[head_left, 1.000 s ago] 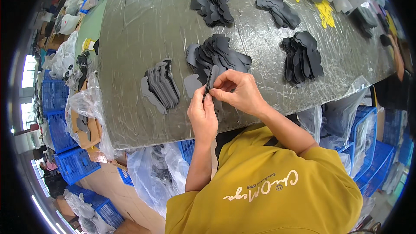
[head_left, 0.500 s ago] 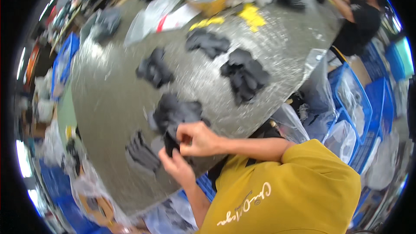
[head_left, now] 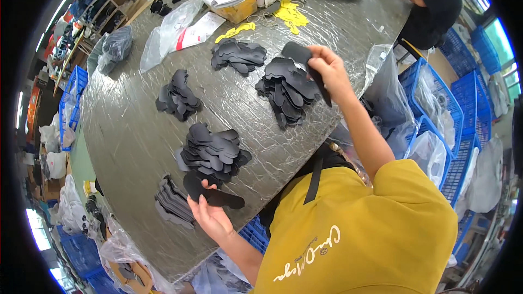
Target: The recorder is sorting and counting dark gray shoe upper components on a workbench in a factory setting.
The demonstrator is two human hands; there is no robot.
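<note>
In my left hand [head_left: 211,219] is a flat black insole-shaped piece [head_left: 224,198], held between thumb and fingers near the table's front edge. My right hand [head_left: 333,72] is out to the right, pinching another black cut piece [head_left: 297,51] above the right pile [head_left: 283,90]. Just beyond my left hand lies a heap of black pieces [head_left: 213,149]. Left of that hand, a neater row of stacked black pieces [head_left: 173,201] rests on the table. Two more piles lie farther off, one at left [head_left: 178,96] and one at the back [head_left: 238,56].
The plastic-covered table [head_left: 131,152] also bears yellow cut pieces [head_left: 291,15], a yellow box [head_left: 234,10] with papers and a clear bag [head_left: 170,35]. Blue crates [head_left: 444,100] stand on the right. A co-worker in black [head_left: 436,11] works at the far right corner.
My hands were together over the near heap and are now apart. The right hand has moved far and right with a black piece; the left stays near the heap, holding another.
</note>
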